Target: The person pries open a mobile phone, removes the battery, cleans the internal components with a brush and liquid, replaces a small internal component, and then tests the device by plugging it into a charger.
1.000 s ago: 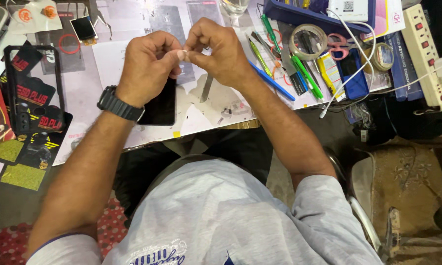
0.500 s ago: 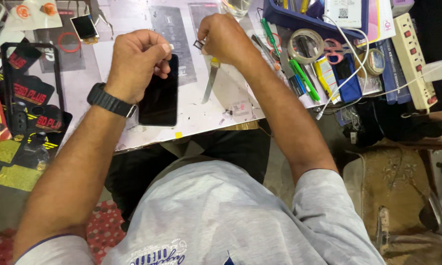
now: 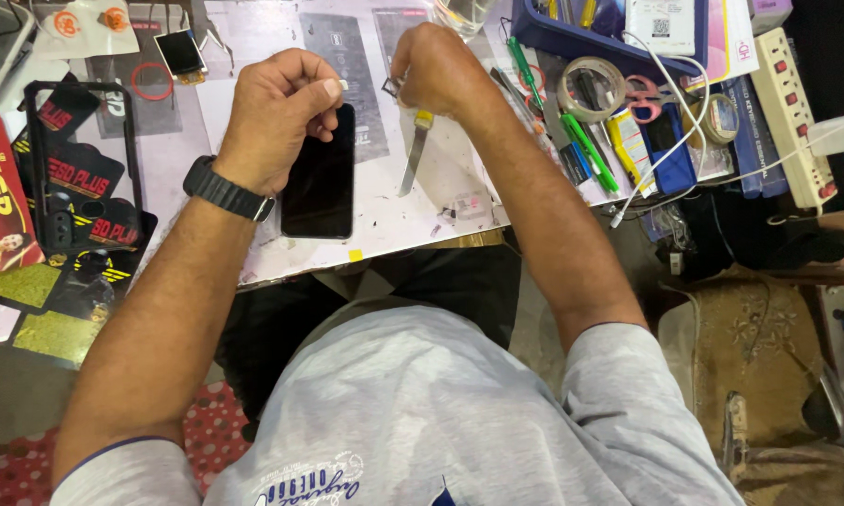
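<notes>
A black smartphone (image 3: 319,178) lies screen up on the white worktop (image 3: 459,201), just under my left hand (image 3: 277,117). That hand wears a black wristwatch (image 3: 223,190) and pinches a tiny white piece (image 3: 342,84) between thumb and forefinger. To the right, my right hand (image 3: 436,70) holds a small dark metal tray (image 3: 391,87) at its fingertips. Directly below the right hand rests a thin metal tool with a yellow end (image 3: 414,150).
A blue tray (image 3: 581,42) with supplies, a tape roll (image 3: 589,89), pink scissors (image 3: 639,89), green pens (image 3: 586,150) and a white power strip (image 3: 797,112) crowd the right side. Black phone cases (image 3: 80,178) lie at the left. A small display module (image 3: 180,52) lies at the back.
My hands were joined together over the phone; they have drawn apart, the right hand moving right with the small tray, the left keeping the tiny white piece.
</notes>
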